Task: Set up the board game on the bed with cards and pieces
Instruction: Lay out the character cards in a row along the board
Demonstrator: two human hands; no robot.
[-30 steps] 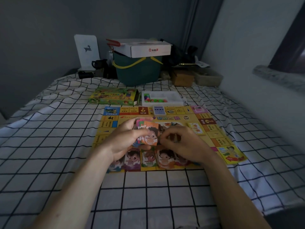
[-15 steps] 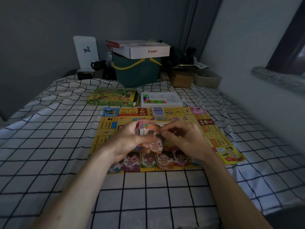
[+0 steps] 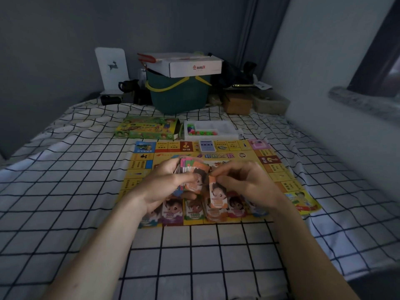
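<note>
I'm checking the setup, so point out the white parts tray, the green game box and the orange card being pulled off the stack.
white parts tray (image 3: 225, 129): head view, bare compartment floor.
green game box (image 3: 147, 127): head view, lid top.
orange card (image 3: 218, 194): head view, printed face.

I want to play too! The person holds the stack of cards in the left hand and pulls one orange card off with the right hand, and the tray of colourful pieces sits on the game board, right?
Nearly. The head view shows the tray of pieces on the checked bedsheet, just past the game board, not on it. The left hand does hold the stack of cards, and the right hand pinches one orange card.
</note>
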